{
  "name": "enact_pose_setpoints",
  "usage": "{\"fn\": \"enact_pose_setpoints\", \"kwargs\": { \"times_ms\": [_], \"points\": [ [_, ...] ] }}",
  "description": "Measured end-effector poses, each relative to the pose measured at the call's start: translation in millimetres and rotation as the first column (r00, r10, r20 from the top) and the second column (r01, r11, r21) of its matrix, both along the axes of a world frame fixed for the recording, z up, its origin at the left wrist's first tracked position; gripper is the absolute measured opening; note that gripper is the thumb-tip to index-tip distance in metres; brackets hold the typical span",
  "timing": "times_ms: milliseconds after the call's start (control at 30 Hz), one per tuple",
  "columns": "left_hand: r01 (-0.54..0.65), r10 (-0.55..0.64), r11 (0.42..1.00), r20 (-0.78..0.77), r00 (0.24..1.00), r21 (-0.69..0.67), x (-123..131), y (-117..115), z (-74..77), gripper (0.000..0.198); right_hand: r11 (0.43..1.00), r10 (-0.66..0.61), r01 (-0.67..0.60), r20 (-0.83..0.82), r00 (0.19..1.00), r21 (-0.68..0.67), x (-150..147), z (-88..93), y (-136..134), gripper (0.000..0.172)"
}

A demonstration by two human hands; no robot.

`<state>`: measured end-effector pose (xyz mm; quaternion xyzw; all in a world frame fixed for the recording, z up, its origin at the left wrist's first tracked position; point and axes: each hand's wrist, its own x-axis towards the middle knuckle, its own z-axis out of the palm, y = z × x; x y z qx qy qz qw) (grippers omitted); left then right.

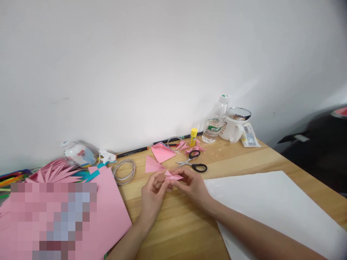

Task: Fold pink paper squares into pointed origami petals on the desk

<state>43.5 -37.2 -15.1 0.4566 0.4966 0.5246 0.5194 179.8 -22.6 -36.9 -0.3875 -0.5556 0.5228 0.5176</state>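
Note:
Between my two hands, above the wooden table, is a small folded piece of pink paper. My left hand pinches its left side with thumb and fingers. On the other side my right hand grips it with thumb and forefinger. Just beyond my hands lie black-handled scissors with their blades partly apart. A pink paper triangle and a stack of pink paper squares are behind my left hand. Further back, a yellow glue stick stands upright among folded pink paper pieces.
A white sheet covers the table's right side. Pink card lies on the left, near a roll of tape. Along the wall are a marker, a water bottle, a white mug and a tipped white bottle.

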Motion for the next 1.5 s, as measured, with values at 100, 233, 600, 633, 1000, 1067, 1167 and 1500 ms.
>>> {"fn": "enact_pose_setpoints", "kwargs": {
  "times_ms": [100,233,600,633,1000,1067,1167,1500],
  "points": [
    [0.007,-0.007,1.0,-0.076,0.997,-0.005,-1,0,1.6,0.019,1.0,0.012,-0.012,-0.045,0.999,0.014,0,2.4,0,0.019],
    [-0.035,0.031,0.999,-0.118,0.992,-0.035,-2,-1,3.2,0.017,0.998,-0.008,0.011,-0.047,0.999,0.057,0,6.0,0,0.018],
    [0.101,-0.089,0.991,-0.141,0.986,0.083,-3,-3,-5.3,0.014,0.992,-0.031,0.011,0.15,0.988,0.127,1,12.4,-4,0.016],
    [0.094,-0.084,0.993,-0.128,0.988,0.075,-2,-3,-5.3,0.014,0.993,-0.03,0.011,0.157,0.987,0.119,1,12.3,-4,0.016],
    [0.041,-0.041,0.999,-0.021,0.999,0.03,-2,3,-5.8,0.023,0.995,-0.027,0.026,-0.014,1.0,-0.099,1,8.9,2,0.025],
    [0.03,-0.03,1.0,0.0,1.0,0.005,-3,3,-4.6,0.017,0.995,-0.01,0.009,-0.001,1.0,-0.103,1,8.3,2,0.025],
    [0.022,-0.022,1.0,0.018,1.0,-0.022,-4,3,-1.5,0.014,0.993,0.028,-0.028,-0.004,1.0,-0.111,1,6.6,2,0.025],
    [0.095,-0.095,0.995,0.053,0.994,-0.008,-6,4,1.0,0.016,0.946,0.081,-0.148,-0.23,0.97,-0.289,2,7.2,6,0.027]
  ]
}}
